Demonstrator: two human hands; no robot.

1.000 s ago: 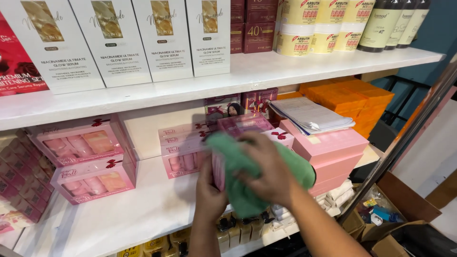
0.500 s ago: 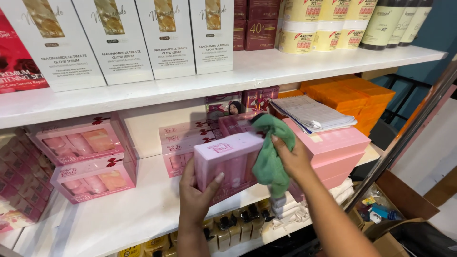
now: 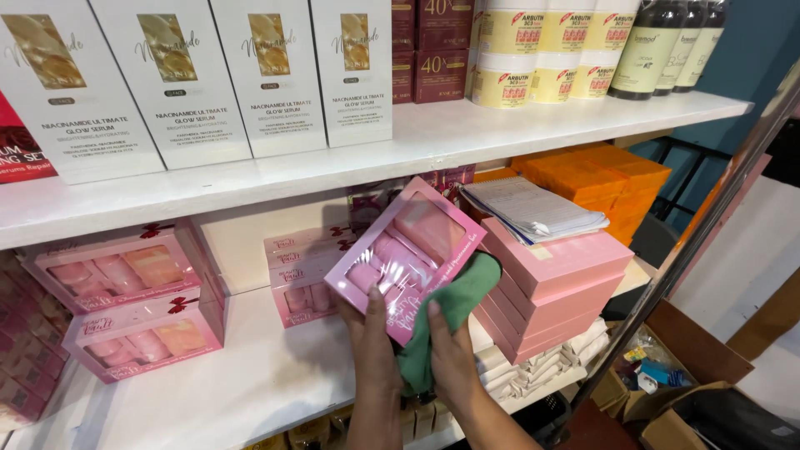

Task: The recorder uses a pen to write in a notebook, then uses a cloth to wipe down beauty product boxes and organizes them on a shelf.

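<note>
So much pink here. The pink cardboard gift box with a clear window (image 3: pixel 408 271) shows pale pink and peach items inside, with white script along its edge. Behind it sits a green cloth (image 3: pixel 454 312). The stacked plain pink boxes (image 3: pixel 554 279) are a softer, flat pink. The white shelf (image 3: pixel 250 179) carries tall white cartons with gold panels (image 3: pixel 271 75), dark red boxes (image 3: pixel 437 50) and cream tubs with yellow-and-red labels (image 3: pixel 533 50). Bright orange boxes (image 3: pixel 600 179) sit far right.
</note>
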